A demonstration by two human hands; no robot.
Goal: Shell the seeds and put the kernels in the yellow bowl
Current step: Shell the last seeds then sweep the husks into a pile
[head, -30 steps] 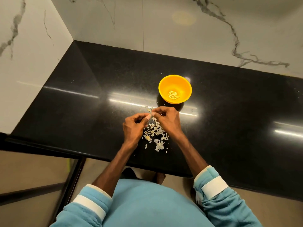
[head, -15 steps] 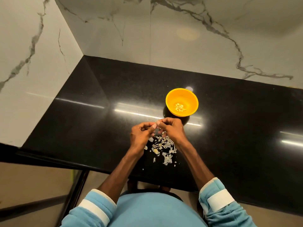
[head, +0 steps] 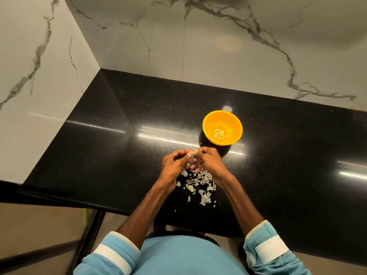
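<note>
A yellow bowl (head: 222, 121) stands on the black countertop (head: 119, 155) with several pale kernels (head: 219, 134) at its bottom. Just in front of it my left hand (head: 174, 165) and my right hand (head: 208, 160) meet fingertip to fingertip above the counter. Together they pinch one small seed (head: 193, 154), mostly hidden by the fingers. Below the hands lies a scattered pile of pale shells and seeds (head: 199, 187).
Marble walls (head: 198, 46) close the counter at the back and the left. The counter's front edge (head: 99, 205) runs close to my body, with floor and a dark frame below at the left. Bright light reflections streak the glossy surface.
The view has tilted, so bowl, hands and pile sit lower in frame. My hands stay together at the seed, raised slightly above the pile.
</note>
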